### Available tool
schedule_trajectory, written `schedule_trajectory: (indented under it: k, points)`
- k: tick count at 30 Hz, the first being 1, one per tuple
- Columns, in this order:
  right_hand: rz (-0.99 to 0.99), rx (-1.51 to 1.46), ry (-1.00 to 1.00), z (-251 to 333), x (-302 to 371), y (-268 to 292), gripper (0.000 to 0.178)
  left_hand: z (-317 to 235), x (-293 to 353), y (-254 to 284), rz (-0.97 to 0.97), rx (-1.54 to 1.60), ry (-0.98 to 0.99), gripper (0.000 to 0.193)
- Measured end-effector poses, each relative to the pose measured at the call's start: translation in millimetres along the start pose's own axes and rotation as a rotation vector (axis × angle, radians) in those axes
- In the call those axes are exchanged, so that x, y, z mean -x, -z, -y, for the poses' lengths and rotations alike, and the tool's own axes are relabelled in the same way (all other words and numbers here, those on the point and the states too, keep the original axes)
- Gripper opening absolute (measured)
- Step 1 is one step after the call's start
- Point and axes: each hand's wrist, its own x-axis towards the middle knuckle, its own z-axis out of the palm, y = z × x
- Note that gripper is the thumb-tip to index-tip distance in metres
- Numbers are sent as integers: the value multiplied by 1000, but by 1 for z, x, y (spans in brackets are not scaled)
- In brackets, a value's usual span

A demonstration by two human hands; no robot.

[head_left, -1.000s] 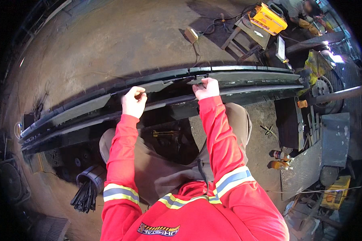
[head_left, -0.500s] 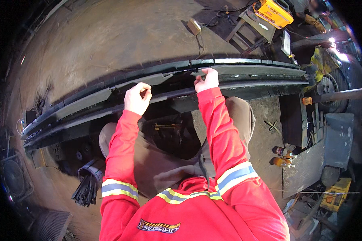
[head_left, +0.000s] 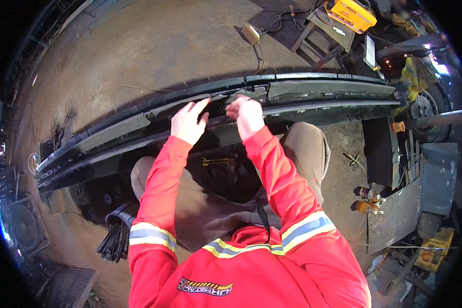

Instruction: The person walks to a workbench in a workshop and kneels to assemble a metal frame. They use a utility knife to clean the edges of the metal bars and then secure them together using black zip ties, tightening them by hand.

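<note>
A long black metal frame (head_left: pixel 318 118) runs across in front of my knees, slightly bowed by the lens. Grey flat strips lie along it: a left strip (head_left: pixel 110 132), a right strip (head_left: pixel 328 89) and a shorter, ragged-edged middle strip (head_left: pixel 256 94). My left hand (head_left: pixel 189 122) hovers at the near side of the middle strip, fingers and thumb apart, with nothing visible in it. Close to its right, my right hand (head_left: pixel 246 114) has its fingers bent together at the dark channel of the frame. What those fingers hold, if anything, is hidden.
A yellow machine (head_left: pixel 350 14) stands on a small stool (head_left: pixel 326 41) at the far right, beside a person and bright sparks. Two bottles (head_left: pixel 367 207) lie on the floor at right. A bucket of dark strips (head_left: pixel 117 233) is at lower left. A wheel (head_left: pixel 426 110) lies right.
My right hand has moved left, closer to my left hand. My left hand has shifted right and its pinched fingers have spread. Grey strip now shows beyond my right hand where a dark gap was.
</note>
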Motion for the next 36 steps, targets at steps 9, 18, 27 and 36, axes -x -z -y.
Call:
schedule_trajectory:
  k: [9, 18, 27, 36]
  points:
    - [-13, 1332, 1005, -4, 32, 11, 31, 0, -28, -12, -156, -200, 48, 26]
    - [93, 1422, 927, -22, 15, 15, 27, -4, -53, -21, -36, -146, 375, 22]
    - [95, 1474, 935, -16, 13, 12, 46, -21, -62, -27, 27, -345, 417, 20]
    - [147, 1464, 868, -10, 8, 15, 43, -37, -66, -31, 40, -474, 429, 21]
